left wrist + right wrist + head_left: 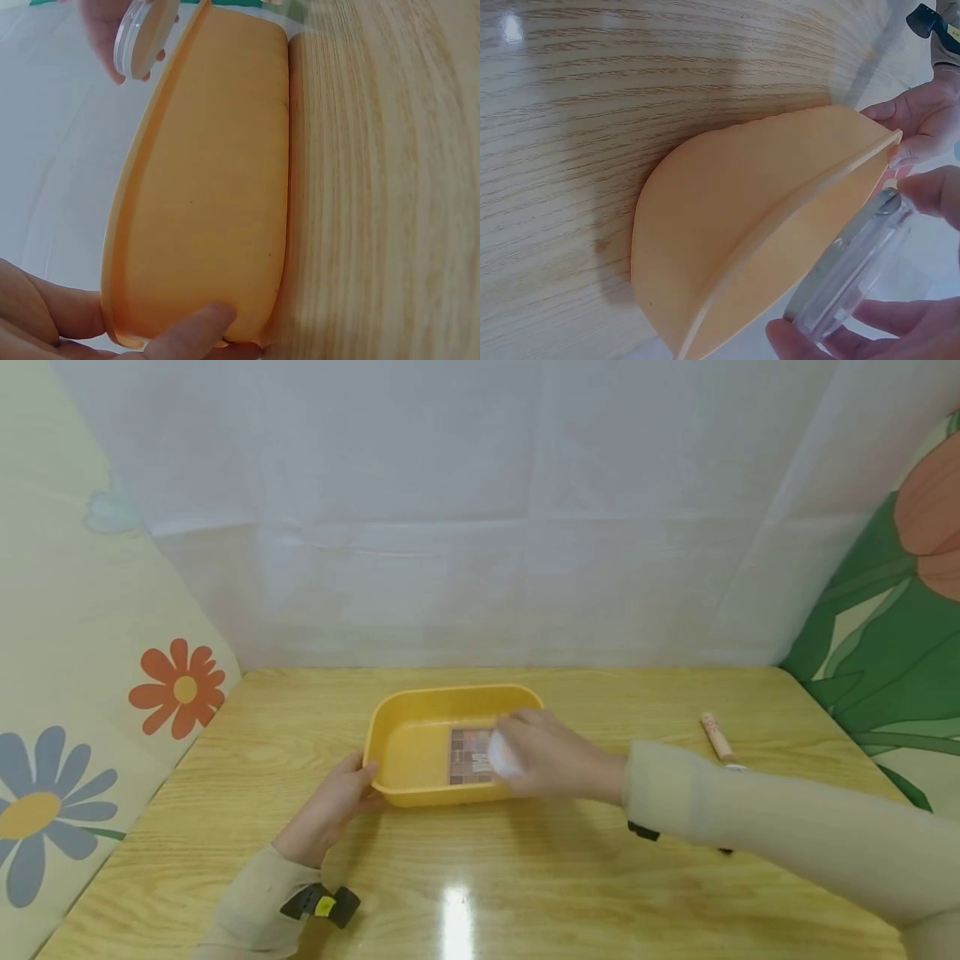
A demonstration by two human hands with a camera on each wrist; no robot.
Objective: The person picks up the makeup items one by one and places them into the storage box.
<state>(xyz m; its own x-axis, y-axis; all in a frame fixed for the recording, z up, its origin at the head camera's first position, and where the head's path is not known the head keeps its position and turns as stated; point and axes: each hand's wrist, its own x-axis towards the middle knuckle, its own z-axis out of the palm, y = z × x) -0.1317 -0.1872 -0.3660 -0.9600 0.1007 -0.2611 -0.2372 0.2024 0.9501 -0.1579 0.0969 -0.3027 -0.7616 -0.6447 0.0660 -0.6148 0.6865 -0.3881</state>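
While gripping the left end of a yellow tub (pixel 412 752) with the left hand (pixel 337 806), thumb at the rim and finger pressed to the outer wall, am holding a round clear case (pixel 855 262) over the tub's opposite end in the right hand (pixel 558 758). Have both hands bent round their loads, the right pinching the case by its edge between thumb and fingertips, tilted. Cannot tell about contact between case and tub. Can see a palette (pixel 467 756) with a grid of brown and pinkish squares lying flat on the tub's floor between the hands, partly covered by the case in the head view. Well off to the right of the right hand, can see a slim pale tube (pixel 717 737) with reddish markings lying on the tabletop (pixel 585 877). At its near end, just beyond the right sleeve (pixel 750 810), can glimpse something white, mostly hidden. Around the left wrist, wearing a black strap (pixel 318 903) with a yellow patch. Beyond both hands, see a pale sheet (pixel 450 527) hanging behind the tabletop, flanked by flower-printed panels (pixel 75 610) on either side.
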